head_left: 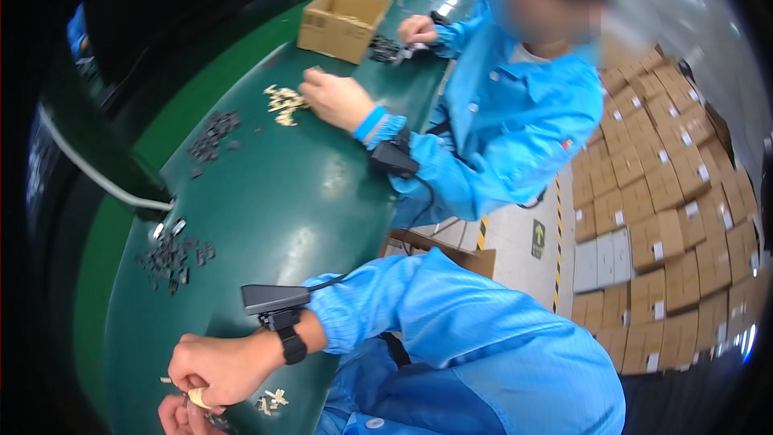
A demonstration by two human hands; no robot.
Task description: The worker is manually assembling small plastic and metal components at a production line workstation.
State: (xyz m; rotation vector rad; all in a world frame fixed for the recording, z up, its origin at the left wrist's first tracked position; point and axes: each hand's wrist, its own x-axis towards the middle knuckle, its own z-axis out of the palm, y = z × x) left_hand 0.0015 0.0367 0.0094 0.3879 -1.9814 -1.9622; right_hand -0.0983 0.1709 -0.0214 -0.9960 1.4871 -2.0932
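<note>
My right hand point(221, 366) is low at the left of the view, its fingers closed in a pinch over the green table. A pale yellow cover wraps one of its fingertips. Just below it, partly cut off by the lower edge, my left hand point(181, 416) is closed with its fingertips against the right ones. Whatever they pinch is mostly hidden. By the fingers lie dark bits point(217, 419), too small to name. Beside my right wrist is a little group of cream-coloured pieces point(272, 400). Farther off lies a loose pile of small black parts point(171, 262).
Across the green table point(298, 209), a co-worker in blue point(499, 113) handles small pieces near a cream pile point(283, 103). Another black pile point(213, 137) and an open cardboard box point(342, 22) are farther along. Stacked cartons point(668, 217) stand at right.
</note>
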